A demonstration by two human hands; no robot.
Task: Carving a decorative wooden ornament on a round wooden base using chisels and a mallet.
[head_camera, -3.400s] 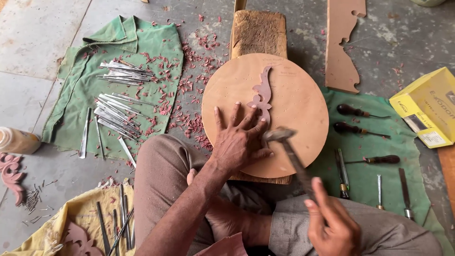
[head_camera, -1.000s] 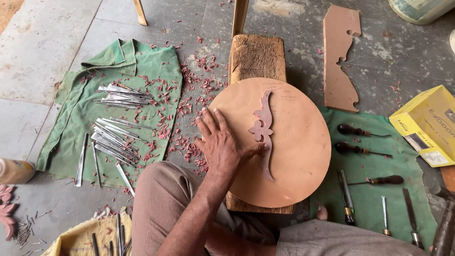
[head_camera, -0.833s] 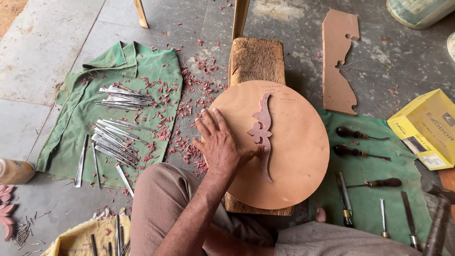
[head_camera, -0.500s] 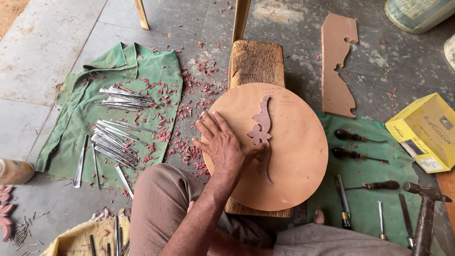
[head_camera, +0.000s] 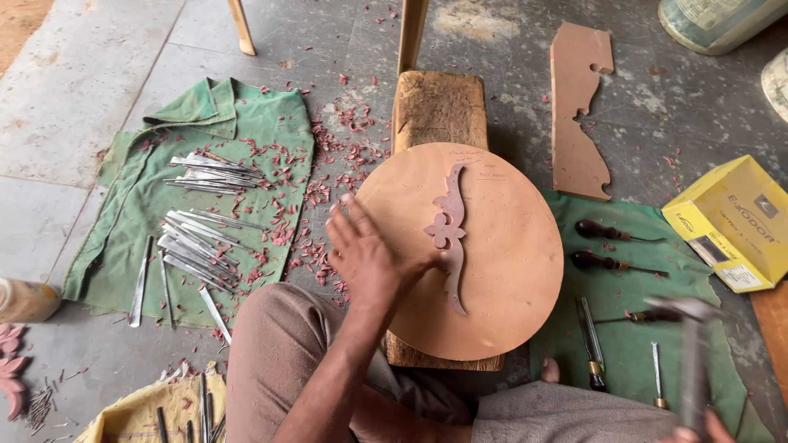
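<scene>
- On the round wooden board (head_camera: 501, 271), near its middle, a carved ornament (head_camera: 450, 234) is laid flat; its long axis runs from the far edge of the board toward the person, with one tapered tip pointing away and the other pointing back.
- One ornament is seen on the board: a slim, pinkish-brown scroll with a lobed, flower-like bulge on its left side about halfway along, slightly darker than the board.
- At the left edge of the board, the left hand (head_camera: 369, 254) is pressed flat, fingers spread and blurred, the thumb lying just beside the ornament; nothing is pinched.
- Right of the board, low in view, a hammer (head_camera: 694, 344) is gripped by the right hand (head_camera: 698, 431), of which only fingertips closed on the handle are seen; the hammer is blurred.
- Under the board, one wooden block (head_camera: 439, 111) is seen projecting on the far side.
- Right of the board, a green cloth (head_camera: 632, 344) carries three dark-handled tools (head_camera: 616, 246) and some smaller ones.
- Left of the board, a second green cloth (head_camera: 123, 238) carries many metal chisels (head_camera: 197, 246), too many to count, among reddish shavings.
- Beyond the board to the right, one cut-out plank (head_camera: 579, 107) and one yellow box (head_camera: 735, 221) are seen.
</scene>
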